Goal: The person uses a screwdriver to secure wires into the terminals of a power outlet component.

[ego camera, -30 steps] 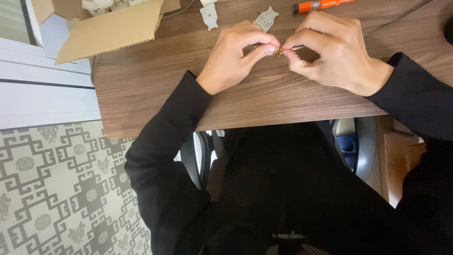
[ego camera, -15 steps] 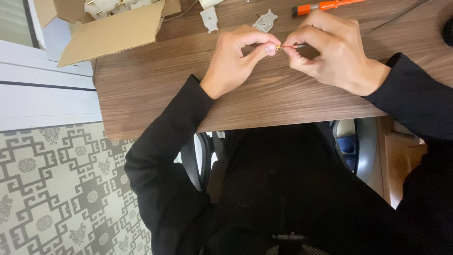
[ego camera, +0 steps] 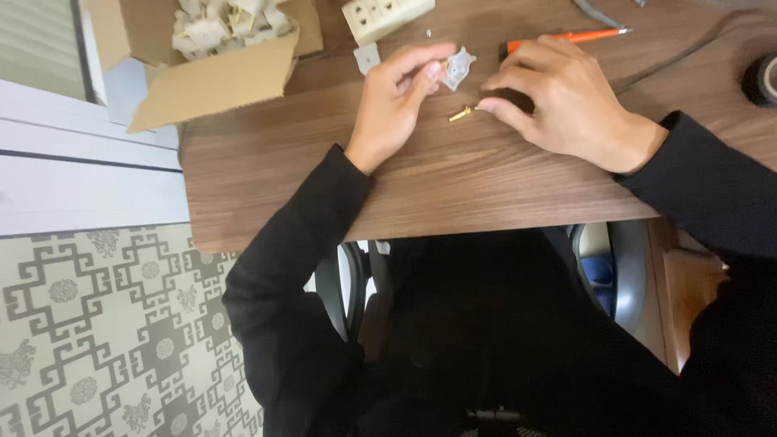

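My left hand rests on the wooden desk, thumb and forefinger pinched on a tiny brass-coloured piece right beside a small pale plastic part. My right hand lies palm down to its right. Its fingertips hold a short brass screw that points toward the left hand. Something dark sits under the right fingers and is mostly hidden.
An orange-handled screwdriver lies behind the right hand. Also on the desk are a white socket block and a small white square piece. An open cardboard box of white parts stands at the back left, and a black tape roll at the right edge.
The hands, pinched together on one small thing, have drawn apart. The brass screw is now in the right fingertips, and the left fingers are by the pale plastic part.
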